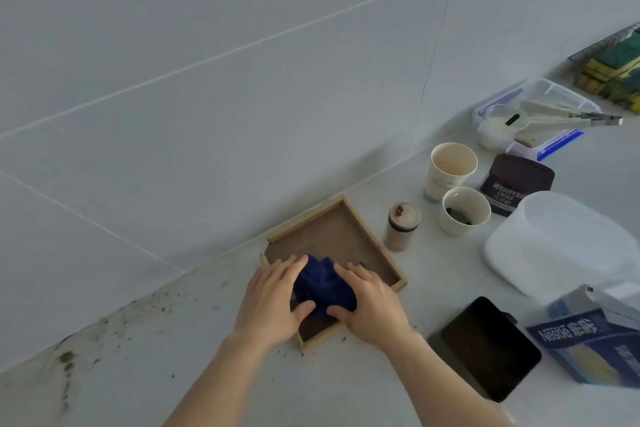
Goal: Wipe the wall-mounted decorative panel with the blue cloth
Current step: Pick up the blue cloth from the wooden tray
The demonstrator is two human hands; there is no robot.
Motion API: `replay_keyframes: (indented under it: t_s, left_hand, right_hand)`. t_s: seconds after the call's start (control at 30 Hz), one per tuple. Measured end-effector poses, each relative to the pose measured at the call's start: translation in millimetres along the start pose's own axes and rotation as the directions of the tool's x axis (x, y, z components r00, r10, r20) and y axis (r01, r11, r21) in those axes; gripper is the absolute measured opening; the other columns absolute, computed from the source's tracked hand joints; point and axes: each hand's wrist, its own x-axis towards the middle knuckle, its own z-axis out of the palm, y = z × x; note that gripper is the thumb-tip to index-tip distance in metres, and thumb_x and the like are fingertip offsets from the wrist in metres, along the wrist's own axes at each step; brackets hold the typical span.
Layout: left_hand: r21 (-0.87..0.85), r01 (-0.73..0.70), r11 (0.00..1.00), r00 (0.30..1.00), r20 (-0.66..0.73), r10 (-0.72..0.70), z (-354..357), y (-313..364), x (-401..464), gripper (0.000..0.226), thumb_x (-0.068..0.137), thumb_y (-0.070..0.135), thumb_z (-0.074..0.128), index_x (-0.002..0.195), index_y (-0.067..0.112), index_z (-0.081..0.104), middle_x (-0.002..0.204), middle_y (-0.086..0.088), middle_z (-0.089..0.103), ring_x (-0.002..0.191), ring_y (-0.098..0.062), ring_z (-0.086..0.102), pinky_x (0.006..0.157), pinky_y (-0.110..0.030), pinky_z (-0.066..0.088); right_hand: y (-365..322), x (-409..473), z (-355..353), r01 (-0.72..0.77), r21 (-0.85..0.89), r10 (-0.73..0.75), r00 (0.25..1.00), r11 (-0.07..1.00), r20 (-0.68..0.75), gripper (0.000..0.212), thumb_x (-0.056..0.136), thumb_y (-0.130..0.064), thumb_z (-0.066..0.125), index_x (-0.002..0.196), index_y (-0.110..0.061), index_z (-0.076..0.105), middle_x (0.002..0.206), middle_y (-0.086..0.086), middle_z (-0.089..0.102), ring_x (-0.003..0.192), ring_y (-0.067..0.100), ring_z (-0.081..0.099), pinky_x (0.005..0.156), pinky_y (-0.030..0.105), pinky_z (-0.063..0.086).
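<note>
Both hands, left (273, 302) and right (372, 302), clamp the bunched blue cloth (323, 284) between them, pressing it onto the wooden-framed panel (332, 229) underneath for scrubbing.

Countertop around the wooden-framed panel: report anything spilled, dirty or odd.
Brown crumbs and stains are scattered on the pale grey countertop along the wall joint, left of the square wooden-framed brown panel. The panel lies flat here, not wall-mounted.

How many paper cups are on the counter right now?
2. The taller cup stands near the wall, left of the cocoa tub. The shorter cup sits just in front of it. Others could be hidden behind the white container.
</note>
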Motion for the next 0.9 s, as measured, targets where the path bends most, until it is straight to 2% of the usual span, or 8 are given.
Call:
replay_keyframes:
  t_s: [0.1,0.17,0.27,0.37,0.53,0.7,0.9]
  left_hand:
    - [0.023,-0.033,0.999,0.999,0.043,0.032,12,4,8,0.081,0.096,0.049,0.064,0.163,0.041,0.018,0.172,0.011,0.025,0.160,-0.018,0.020,0.130,-0.040,0.015]
    - [0.031,-0.023,0.999,1.000,0.015,0.022,18,8,11,0.072,0.097,0.042,0.065,0.159,0.040,0.028,0.167,0.011,0.036,0.154,-0.018,0.031,0.127,-0.037,0.022]
    - [0.055,-0.011,0.998,0.995,-0.096,0.016,16,11,14,0.049,0.097,0.034,0.066,0.143,0.039,0.049,0.143,0.014,0.060,0.133,-0.016,0.052,0.113,-0.032,0.035]
    - [0.082,0.011,0.997,0.991,-0.133,0.000,12,13,14,0.028,0.098,0.035,0.064,0.125,0.038,0.058,0.122,0.015,0.068,0.119,-0.015,0.058,0.107,-0.031,0.037]
    - [0.090,0.044,0.995,0.986,-0.164,-0.029,6,8,10,0.017,0.100,0.040,0.060,0.116,0.034,0.062,0.110,0.014,0.072,0.110,-0.014,0.061,0.106,-0.030,0.038]
    - [0.067,0.074,0.995,0.974,-0.220,-0.058,-13,3,2,0.018,0.101,0.044,0.059,0.115,0.033,0.062,0.107,0.014,0.071,0.104,-0.012,0.062,0.099,-0.028,0.040]
    - [0.071,0.085,0.994,0.954,-0.294,-0.061,-53,-2,-14,0.015,0.101,0.042,0.058,0.112,0.033,0.064,0.108,0.015,0.066,0.107,-0.014,0.061,0.101,-0.030,0.039]
  right_hand:
    - [9,2,4,-0.003,-0.007,0.003,1.000,1.000,-0.017,0.070,0.092,-0.046,0.071,0.154,-0.032,0.041,0.152,-0.002,0.055,0.147,0.025,0.041,0.118,0.047,0.041]
    - [13,4,4,0.009,-0.019,-0.010,0.999,1.000,-0.034,0.059,0.093,-0.039,0.072,0.148,-0.031,0.050,0.141,-0.003,0.063,0.140,0.023,0.048,0.113,0.043,0.045]
    - [15,6,3,0.043,-0.013,-0.044,0.995,0.999,-0.088,0.041,0.093,-0.031,0.072,0.133,-0.029,0.064,0.123,-0.005,0.069,0.122,0.019,0.057,0.101,0.038,0.052]
    - [14,7,3,0.045,-0.002,-0.045,0.992,0.999,-0.116,0.028,0.095,-0.026,0.071,0.123,-0.029,0.071,0.115,-0.007,0.071,0.113,0.015,0.059,0.094,0.035,0.053]
    - [9,7,-2,0.045,0.019,-0.042,0.987,0.999,-0.157,0.016,0.098,-0.027,0.066,0.113,-0.027,0.072,0.108,-0.007,0.070,0.105,0.014,0.061,0.087,0.032,0.053]
    - [-3,6,-18,0.050,0.019,-0.045,0.982,0.999,-0.184,0.017,0.102,-0.031,0.060,0.116,-0.025,0.069,0.110,-0.006,0.070,0.104,0.015,0.061,0.086,0.030,0.052]
    - [-34,9,-47,0.111,-0.013,-0.111,0.962,0.994,-0.250,0.019,0.104,-0.031,0.055,0.117,-0.025,0.067,0.112,-0.007,0.069,0.107,0.016,0.060,0.091,0.033,0.050]
